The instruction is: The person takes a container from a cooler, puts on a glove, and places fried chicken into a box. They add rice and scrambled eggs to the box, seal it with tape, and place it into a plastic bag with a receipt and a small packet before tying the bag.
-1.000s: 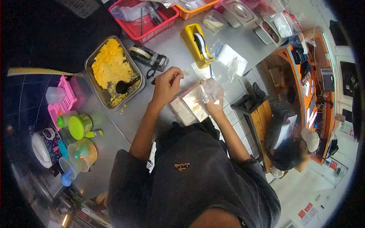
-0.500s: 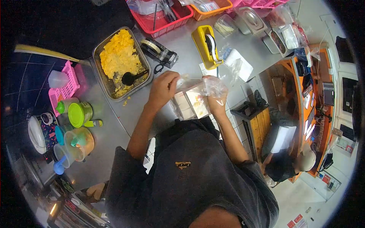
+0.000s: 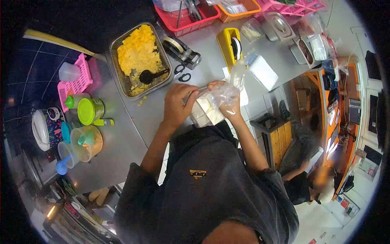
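At the edge of the metal counter, a package of white blocks (image 3: 206, 113) in clear plastic lies between my two hands. My left hand (image 3: 178, 104) is closed on the plastic at the package's left side, fingers pinched together. On the other side, my right hand (image 3: 230, 106) is closed round the loose, crumpled clear plastic bag (image 3: 221, 94), which partly hides its fingers. Black scissors (image 3: 181, 73) lie on the counter just above my left hand. A white paper-like sheet (image 3: 263, 72) rests beyond my right hand.
A steel tray (image 3: 115, 73) of yellow food with a black scoop (image 3: 152, 76), a black tape dispenser (image 3: 183, 53) and a yellow one (image 3: 227, 49) stand ahead. Tubs (image 3: 90, 111) are at left. A seated person (image 3: 298, 185) holds papers at right.
My hands have come closer together over the package, and the plastic now covers more of its top. The view has shifted slightly. The seated person's papers have tilted.
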A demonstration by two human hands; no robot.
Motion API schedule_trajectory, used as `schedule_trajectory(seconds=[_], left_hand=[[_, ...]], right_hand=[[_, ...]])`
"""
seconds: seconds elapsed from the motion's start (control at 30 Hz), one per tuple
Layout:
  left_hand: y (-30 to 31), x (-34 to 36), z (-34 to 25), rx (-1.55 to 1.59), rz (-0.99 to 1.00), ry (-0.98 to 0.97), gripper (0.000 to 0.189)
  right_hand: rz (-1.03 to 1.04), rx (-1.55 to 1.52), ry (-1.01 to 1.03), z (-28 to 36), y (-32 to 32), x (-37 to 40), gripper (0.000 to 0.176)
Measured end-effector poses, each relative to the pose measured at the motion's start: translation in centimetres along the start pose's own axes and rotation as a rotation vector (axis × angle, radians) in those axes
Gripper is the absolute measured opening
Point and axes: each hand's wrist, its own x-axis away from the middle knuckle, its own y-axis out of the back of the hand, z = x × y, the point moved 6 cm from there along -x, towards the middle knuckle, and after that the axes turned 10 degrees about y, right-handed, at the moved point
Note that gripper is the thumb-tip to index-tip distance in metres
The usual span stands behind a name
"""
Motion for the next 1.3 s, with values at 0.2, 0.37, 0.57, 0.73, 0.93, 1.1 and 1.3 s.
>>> schedule_trajectory(seconds=[0.2,0.37,0.57,0.73,0.93,1.1,1.3], left_hand=[[-2.7,2.2,1.8,0.315,0.130,0.372,0.010],[-4.1,3.4,2.5,0.455,0.060,0.557,0.007],[-5.4,2.4,-0.3,0.004,0.149,0.228,0.012],[-6.7,2.8,-1.2,0.072,0.276,0.099,0.014],[-8.3,3.7,-1.1,0.110,0.326,0.284,0.018],[-7.9,3.5,-0.8,0.105,0.182,0.255,0.007],[-7.7,3.4,-2.1,-0.063,0.227,0.157,0.006]], right_hand=[[-0.014,-0.013,-0.037,-0.6,-0.5,0.6,0.009],[-0.062,-0.076,0.001,0.1,0.0,0.9,0.018],[-0.154,0.036,0.191,0.2,-0.3,1.0,0.023],[-0.184,0.122,0.202,0.5,-0.5,1.5,0.021],[-0.071,0.237,0.180,-0.8,-0.2,1.9,0.025],[-0.146,0.668,0.305,3.8,2.5,4.0,0.010],[-0.025,0.519,-0.085,1.5,3.9,4.8,0.018]])
